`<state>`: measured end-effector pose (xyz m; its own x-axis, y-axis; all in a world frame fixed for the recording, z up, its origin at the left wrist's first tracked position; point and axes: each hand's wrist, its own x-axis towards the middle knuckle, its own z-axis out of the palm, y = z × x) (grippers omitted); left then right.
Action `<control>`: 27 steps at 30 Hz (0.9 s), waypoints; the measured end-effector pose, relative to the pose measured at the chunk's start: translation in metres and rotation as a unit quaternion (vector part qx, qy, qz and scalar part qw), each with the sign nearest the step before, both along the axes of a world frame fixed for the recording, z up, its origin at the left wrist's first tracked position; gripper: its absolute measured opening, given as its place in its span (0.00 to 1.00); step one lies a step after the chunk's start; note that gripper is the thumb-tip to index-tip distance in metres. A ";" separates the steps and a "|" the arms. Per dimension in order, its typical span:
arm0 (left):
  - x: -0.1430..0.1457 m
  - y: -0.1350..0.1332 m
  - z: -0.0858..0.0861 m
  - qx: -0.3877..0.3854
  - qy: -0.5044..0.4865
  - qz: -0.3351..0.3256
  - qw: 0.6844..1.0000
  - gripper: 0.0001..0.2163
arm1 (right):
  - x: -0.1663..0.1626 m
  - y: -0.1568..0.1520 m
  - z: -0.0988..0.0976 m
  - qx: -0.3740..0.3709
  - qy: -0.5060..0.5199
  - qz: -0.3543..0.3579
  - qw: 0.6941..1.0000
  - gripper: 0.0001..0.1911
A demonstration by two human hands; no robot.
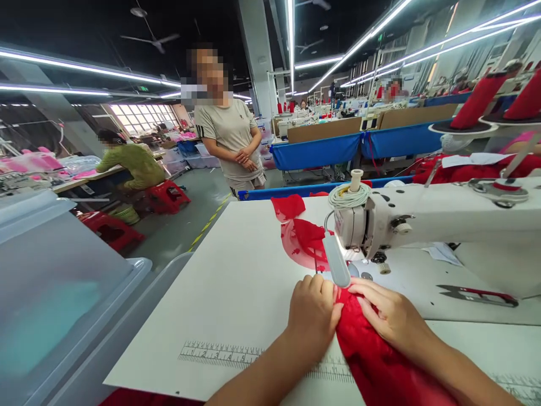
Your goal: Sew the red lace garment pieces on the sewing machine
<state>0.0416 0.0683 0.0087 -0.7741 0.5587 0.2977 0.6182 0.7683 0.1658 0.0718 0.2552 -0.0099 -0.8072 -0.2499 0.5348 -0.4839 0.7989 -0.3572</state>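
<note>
A strip of red fabric point(372, 361) runs from the near edge of the white table point(236, 293) up under the head of a white sewing machine point(422, 217) and out beyond it point(304, 239). My left hand point(313, 313) rests on the fabric's left edge with its fingers curled, pinching the cloth just before the needle. On the right side of the fabric lies my right hand point(386, 313), fingers stretched flat and pressing the cloth down toward the needle.
Thread snips point(477, 294) lie on the machine bed at right. Clear plastic bins point(63, 293) stand at my left. A person in a beige shirt point(230, 141) stands in the aisle; another sits at a table on the left. Red thread cones point(479, 101) stand on the machine.
</note>
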 end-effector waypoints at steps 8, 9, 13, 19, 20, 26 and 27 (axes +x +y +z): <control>0.020 -0.005 0.023 -0.045 -0.007 -0.286 0.957 0.04 | 0.002 0.003 0.006 0.003 -0.026 0.038 0.999 0.13; 0.024 -0.006 0.025 -0.062 0.004 -0.306 0.950 0.09 | 0.002 0.003 0.007 0.002 -0.034 0.043 0.999 0.13; 0.024 -0.010 0.031 -0.108 0.069 -0.341 0.931 0.08 | 0.002 0.004 0.009 0.005 -0.065 0.048 0.997 0.13; -0.007 -0.025 0.047 0.002 -0.067 -0.349 0.935 0.12 | 0.004 0.007 0.011 0.031 -0.079 0.046 0.995 0.11; -0.013 -0.030 0.050 0.011 -0.100 -0.334 0.937 0.12 | 0.004 0.008 0.012 0.035 -0.080 0.045 0.995 0.11; -0.033 -0.029 0.041 -0.179 -0.028 -0.227 0.957 0.17 | 0.001 0.014 0.014 0.070 -0.075 0.046 0.994 0.10; -0.032 -0.024 0.037 -0.187 -0.003 -0.185 0.965 0.17 | 0.001 0.015 0.014 0.074 -0.075 0.048 0.993 0.10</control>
<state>0.0093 0.0446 0.0458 -0.5020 0.8647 0.0183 0.8616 0.5018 -0.0764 0.0724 0.2697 0.0039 -0.8435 -0.3968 0.3620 -0.5110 0.8004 -0.3133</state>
